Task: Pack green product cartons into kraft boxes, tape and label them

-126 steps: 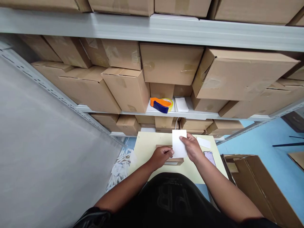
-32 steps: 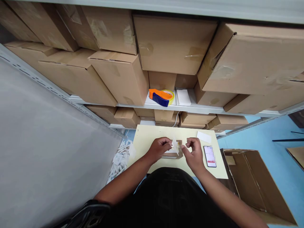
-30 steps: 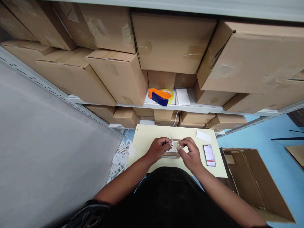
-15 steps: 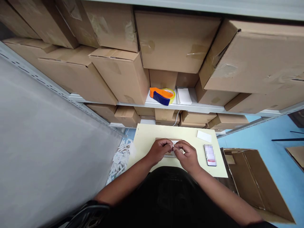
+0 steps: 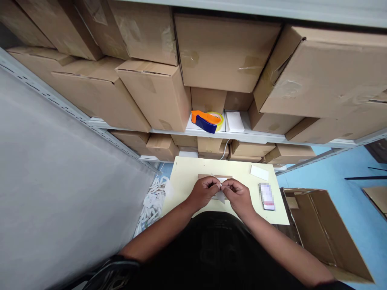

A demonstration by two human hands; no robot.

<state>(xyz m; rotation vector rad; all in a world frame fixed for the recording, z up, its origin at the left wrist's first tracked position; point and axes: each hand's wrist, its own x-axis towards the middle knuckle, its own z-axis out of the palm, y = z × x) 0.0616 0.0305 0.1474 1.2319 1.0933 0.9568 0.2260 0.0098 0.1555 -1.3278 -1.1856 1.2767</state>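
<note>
My left hand (image 5: 205,191) and my right hand (image 5: 237,194) meet over the table, fingertips almost touching. Both are closed in a pinch on a thin whitish sheet (image 5: 221,197), whose pointed corner hangs below the fingers. Whether it is film or paper I cannot tell. Beneath the hands lies a small flat cardboard piece (image 5: 204,176) with something white on it, mostly covered by my fingers. To the right of my right hand rests a phone (image 5: 267,196) with a lit, blurred screen.
A white card or slim box (image 5: 259,172) lies on the pale table (image 5: 187,169). On the shelf ahead are an orange and blue tape dispenser (image 5: 207,121), a white stack (image 5: 234,122) and several cartons (image 5: 223,52). White scraps (image 5: 151,203) pile at left; an open carton (image 5: 326,229) stands right.
The whitish sheet has shifted between my fingers, and its corner now shows below and above them. Both hands stay pinched in nearly the same place.
</note>
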